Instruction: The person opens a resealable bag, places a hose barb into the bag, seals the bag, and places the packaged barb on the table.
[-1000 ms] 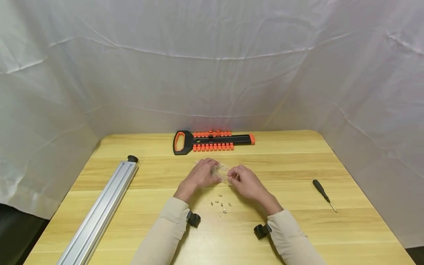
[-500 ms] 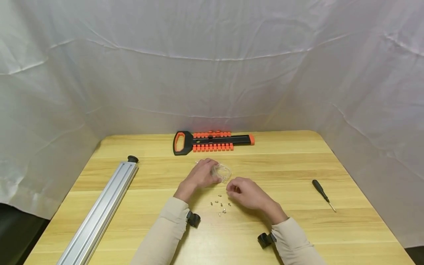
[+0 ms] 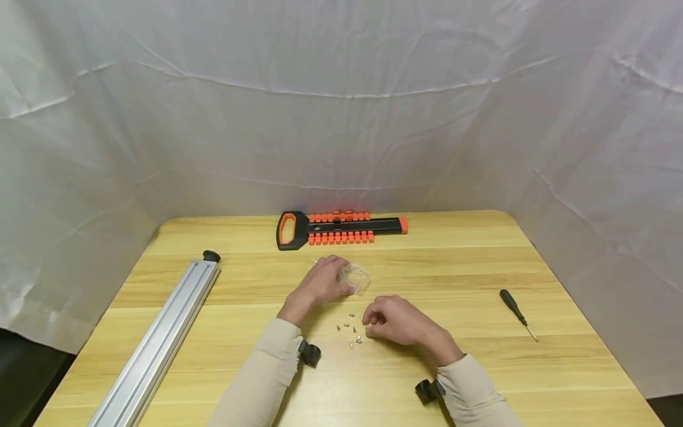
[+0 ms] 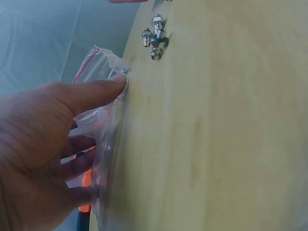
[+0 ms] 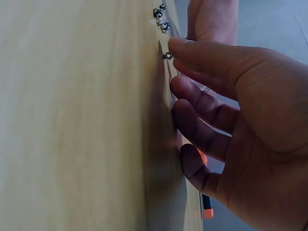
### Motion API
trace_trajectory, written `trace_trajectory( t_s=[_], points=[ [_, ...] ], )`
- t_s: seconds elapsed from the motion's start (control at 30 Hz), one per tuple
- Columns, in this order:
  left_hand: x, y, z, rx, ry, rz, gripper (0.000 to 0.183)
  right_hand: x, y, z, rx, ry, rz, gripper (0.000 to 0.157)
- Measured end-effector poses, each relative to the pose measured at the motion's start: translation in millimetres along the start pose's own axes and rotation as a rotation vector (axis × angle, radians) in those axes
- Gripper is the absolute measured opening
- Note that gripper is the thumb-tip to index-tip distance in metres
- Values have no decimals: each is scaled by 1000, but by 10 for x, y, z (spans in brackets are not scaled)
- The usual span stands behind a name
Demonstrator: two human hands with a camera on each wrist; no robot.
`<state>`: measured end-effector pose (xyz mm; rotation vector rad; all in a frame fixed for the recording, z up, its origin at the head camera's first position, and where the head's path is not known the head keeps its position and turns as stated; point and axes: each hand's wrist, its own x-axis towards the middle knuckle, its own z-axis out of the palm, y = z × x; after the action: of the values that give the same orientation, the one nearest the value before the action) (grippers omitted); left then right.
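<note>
My left hand (image 3: pixel 324 280) grips a clear zip-lock plastic bag (image 3: pixel 358 277), thumb on one side and fingers on the other; a red seal line shows on the bag in the left wrist view. Several small shiny grease fittings (image 3: pixel 354 330) lie loose on the table, between my two hands. My right hand (image 3: pixel 400 320) is low beside them, palm inward. In the right wrist view its thumb and index fingertips are slightly parted near one grease fitting (image 5: pixel 167 56); whether they touch it I cannot tell. The other fingers are bent loosely.
A black and orange slotted holder (image 3: pixel 341 229) with a loop handle lies at the back of the wooden table (image 3: pixel 453 261). A long silver metal rail (image 3: pixel 160 344) with a black end knob is at left. A black-handled screwdriver (image 3: pixel 516 311) lies at right. Pale curtains (image 3: pixel 341 136) enclose the table.
My right hand has left the bag and come down toward me to the grease fittings. My left hand has stayed in place, still holding the bag.
</note>
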<state>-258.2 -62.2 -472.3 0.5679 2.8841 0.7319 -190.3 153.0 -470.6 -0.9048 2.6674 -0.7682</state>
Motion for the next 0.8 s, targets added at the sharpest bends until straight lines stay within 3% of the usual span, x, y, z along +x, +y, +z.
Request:
trace_trajectory(
  t_s=[0.37,0.8],
  points=[
    [4,2,-4,2,3,9,63,-14,-3,37,-54,25,-10,3],
    [-4,-1,8,-1,3,7,63,-30,-89,22,-117,6,-40,10]
  ],
)
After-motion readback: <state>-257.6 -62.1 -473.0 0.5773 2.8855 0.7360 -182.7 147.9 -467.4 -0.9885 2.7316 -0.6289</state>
